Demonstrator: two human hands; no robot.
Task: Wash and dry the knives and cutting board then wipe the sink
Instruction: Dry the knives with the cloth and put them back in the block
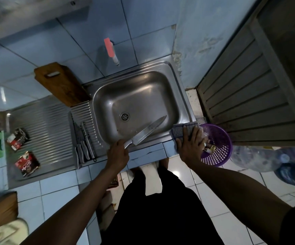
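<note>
Left hand [118, 152] grips a big knife [148, 130] over the sink [180, 82]; right hand [190, 145] lies flat on the cloth [179, 130]. Other knives [84, 142] and board [62, 84] look done; sink wiping seems left.

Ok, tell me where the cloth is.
In the head view, the cloth lies on the sink's front right corner, under the right hand, beside the purple basket.

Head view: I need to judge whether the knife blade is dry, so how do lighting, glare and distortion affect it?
Head view: dim, bluish light; soft glare patches on the sink basin and the knife blade, too smooth to show droplets; wide-angle bending at the edges; the cloth under the right hand slightly blurred.
</note>
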